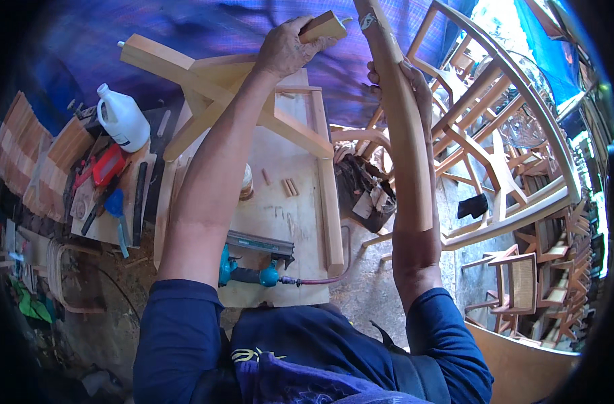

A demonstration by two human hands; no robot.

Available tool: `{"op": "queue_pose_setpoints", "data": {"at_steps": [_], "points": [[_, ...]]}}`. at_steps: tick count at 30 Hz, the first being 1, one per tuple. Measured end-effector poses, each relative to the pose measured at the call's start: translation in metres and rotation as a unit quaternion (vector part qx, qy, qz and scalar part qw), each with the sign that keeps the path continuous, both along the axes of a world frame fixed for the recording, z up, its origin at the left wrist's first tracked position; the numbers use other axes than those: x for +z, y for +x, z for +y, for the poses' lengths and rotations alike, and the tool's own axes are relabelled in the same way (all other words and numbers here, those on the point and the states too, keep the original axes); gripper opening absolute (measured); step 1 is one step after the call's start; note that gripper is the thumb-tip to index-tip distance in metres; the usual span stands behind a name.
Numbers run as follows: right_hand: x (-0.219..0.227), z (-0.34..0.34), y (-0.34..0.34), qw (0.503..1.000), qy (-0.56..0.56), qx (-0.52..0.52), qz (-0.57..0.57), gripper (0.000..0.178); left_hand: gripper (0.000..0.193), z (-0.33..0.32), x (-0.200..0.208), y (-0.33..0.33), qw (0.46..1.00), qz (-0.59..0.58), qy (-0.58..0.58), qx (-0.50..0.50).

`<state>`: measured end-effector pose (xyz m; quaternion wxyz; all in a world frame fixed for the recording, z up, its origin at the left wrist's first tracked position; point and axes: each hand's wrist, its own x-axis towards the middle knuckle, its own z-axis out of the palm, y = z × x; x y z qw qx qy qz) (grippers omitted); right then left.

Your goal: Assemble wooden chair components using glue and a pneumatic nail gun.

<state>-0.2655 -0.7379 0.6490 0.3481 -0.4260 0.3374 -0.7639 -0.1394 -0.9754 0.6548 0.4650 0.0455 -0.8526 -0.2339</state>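
Note:
My left hand (285,47) is raised and closed around a small wooden block (325,27), its end near the top of a long curved wooden chair part (404,128). My right hand (415,84) grips that curved part from behind, about a third of the way down, holding it upright. Below my left arm an unfinished wooden chair frame (206,81) lies on the plywood workbench (287,209). My forearms in dark blue sleeves rise from the lower edge.
A teal nail gun (256,259) with a red hose lies at the bench's near edge. Short wooden dowels (290,186) sit mid-bench. A white jug (123,118), red tool and blue clamp lie left. Unfinished chair frames (509,155) are stacked at right.

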Motion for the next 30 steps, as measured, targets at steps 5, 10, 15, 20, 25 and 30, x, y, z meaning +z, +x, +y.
{"op": "queue_pose_setpoints", "data": {"at_steps": [5,10,15,20,25,30], "points": [[0.004,-0.003,-0.009,0.997,0.011,0.063,-0.038,0.057,0.063,-0.001,-0.003,-0.008,1.0,0.013,-0.004,0.013],[0.017,-0.002,0.016,0.998,0.042,-0.02,-0.048,0.056,0.069,-0.001,-0.004,-0.004,0.999,0.027,-0.004,0.017],[0.032,0.005,0.033,0.991,0.073,-0.088,0.07,0.056,0.071,0.001,-0.002,-0.001,1.0,-0.001,0.028,0.012],[0.04,0.011,0.024,0.982,0.12,-0.1,0.103,0.055,0.069,0.004,-0.001,-0.002,1.0,0.015,0.021,0.005],[0.053,0.012,0.026,0.972,0.143,-0.111,0.151,0.058,0.069,0.003,-0.001,-0.001,1.0,0.003,0.027,0.011],[0.065,0.012,0.027,0.965,0.154,-0.122,0.174,0.064,0.068,0.003,-0.003,-0.001,0.998,0.024,0.057,-0.019]]}}
